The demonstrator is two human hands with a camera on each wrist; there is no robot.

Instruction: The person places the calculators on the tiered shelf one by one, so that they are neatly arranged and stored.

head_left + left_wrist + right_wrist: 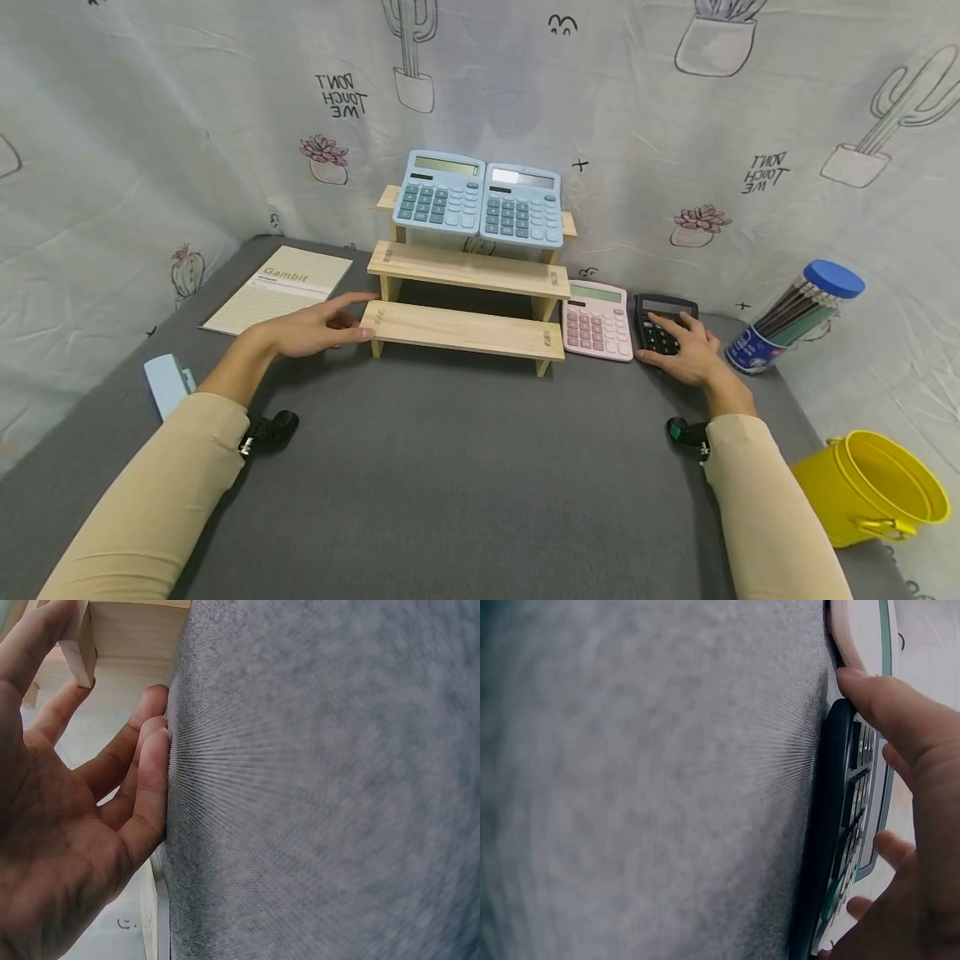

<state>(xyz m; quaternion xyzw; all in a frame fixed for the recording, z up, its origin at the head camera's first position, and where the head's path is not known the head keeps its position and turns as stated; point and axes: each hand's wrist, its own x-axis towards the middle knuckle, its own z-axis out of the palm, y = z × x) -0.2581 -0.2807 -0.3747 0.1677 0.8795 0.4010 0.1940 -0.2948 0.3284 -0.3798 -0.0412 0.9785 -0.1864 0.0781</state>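
Note:
A three-tier wooden stand (461,327) stands at the back middle. My left hand (318,327) holds the left end of its lowest tier between thumb and index finger, while its other fingers rest on the table in the left wrist view. Two light-blue calculators (442,196) lean side by side on the top tier. To the stand's right lies a pink calculator (597,321). Beside that is a black calculator (658,337), partly covered by my right hand (690,354). The thumb is at its near-left edge, and the other fingers spread loosely over its face (855,795).
A notepad (281,287) lies at the left rear, with a light-blue stapler-like object (167,382) nearer, partly behind my left arm. At right stand a blue-lidded tub of pencils (795,317) and a yellow bucket (847,492). A printed cloth (247,100) hangs behind the table.

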